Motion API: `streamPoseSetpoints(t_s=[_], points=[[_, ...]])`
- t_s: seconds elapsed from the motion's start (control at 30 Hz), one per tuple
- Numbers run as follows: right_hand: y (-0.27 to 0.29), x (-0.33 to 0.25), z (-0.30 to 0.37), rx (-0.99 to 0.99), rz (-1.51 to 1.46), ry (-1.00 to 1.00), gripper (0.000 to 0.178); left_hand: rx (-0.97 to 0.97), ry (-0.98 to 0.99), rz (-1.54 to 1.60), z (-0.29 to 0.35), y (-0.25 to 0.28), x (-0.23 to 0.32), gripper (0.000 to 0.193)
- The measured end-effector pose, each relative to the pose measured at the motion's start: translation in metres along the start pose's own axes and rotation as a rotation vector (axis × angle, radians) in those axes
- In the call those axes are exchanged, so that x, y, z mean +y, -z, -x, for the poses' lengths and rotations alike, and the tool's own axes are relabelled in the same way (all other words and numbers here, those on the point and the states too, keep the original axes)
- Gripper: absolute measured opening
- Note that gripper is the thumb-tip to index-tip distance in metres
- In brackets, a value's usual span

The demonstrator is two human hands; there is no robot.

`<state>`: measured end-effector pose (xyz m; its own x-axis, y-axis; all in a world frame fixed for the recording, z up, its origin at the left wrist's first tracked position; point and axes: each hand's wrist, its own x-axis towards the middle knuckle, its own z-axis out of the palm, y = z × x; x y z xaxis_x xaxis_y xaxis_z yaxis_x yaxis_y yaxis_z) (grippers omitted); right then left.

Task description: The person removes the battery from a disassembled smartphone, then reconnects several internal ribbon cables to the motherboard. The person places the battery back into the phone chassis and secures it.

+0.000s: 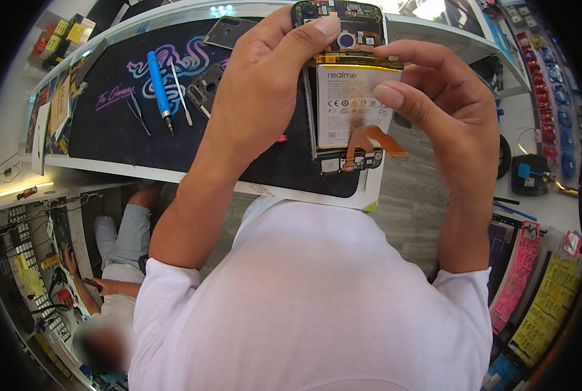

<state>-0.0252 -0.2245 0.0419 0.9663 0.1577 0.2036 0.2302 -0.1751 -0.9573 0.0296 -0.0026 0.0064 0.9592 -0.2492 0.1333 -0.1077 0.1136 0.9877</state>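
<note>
Two hands meet at an opened phone (pixel 362 19), whose top edge brushes the upper border of view. The left hand (pixel 265 81) holds it, thumb over the upper circuitry, other fingers mostly hidden; left of that hand, a dark phone frame (pixel 203 95) is partly covered. The right hand's (pixel 450 101) thumb and forefinger stand narrowly apart at the pale battery's (pixel 349 107) right side; whether they grip it, I cannot tell. Below that thumb, an orange flex cable (pixel 369 135) curls over the battery's lower end.
</note>
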Motion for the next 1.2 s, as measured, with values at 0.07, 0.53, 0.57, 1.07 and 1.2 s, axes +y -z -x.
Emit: streamPoseSetpoints(t_s=[0.07,0.53,0.57,1.07,1.2], points=[[0.0025,0.0008,-0.0017,-0.006,-0.023,0.028,0.041,0.001,0.0,-0.007,-0.0003,-0.0008,-0.0007,0.045],[0.003,-0.0045,0.0011,-0.036,0.05,-0.04,0.043,-0.039,0.046,0.047,-0.0004,-0.0011,-0.0001,0.041],[0.0026,-0.0054,0.0014,-0.035,0.043,-0.052,0.042,-0.046,0.052,0.054,-0.0005,-0.0012,-0.0002,0.041],[-0.0016,-0.0038,0.0039,0.009,0.011,-0.037,0.04,-0.013,0.069,0.044,-0.0004,-0.0042,-0.0025,0.043],[-0.0005,-0.0032,0.003,0.014,0.032,-0.041,0.039,-0.035,0.056,0.007,-0.0012,-0.0029,-0.0014,0.042]])
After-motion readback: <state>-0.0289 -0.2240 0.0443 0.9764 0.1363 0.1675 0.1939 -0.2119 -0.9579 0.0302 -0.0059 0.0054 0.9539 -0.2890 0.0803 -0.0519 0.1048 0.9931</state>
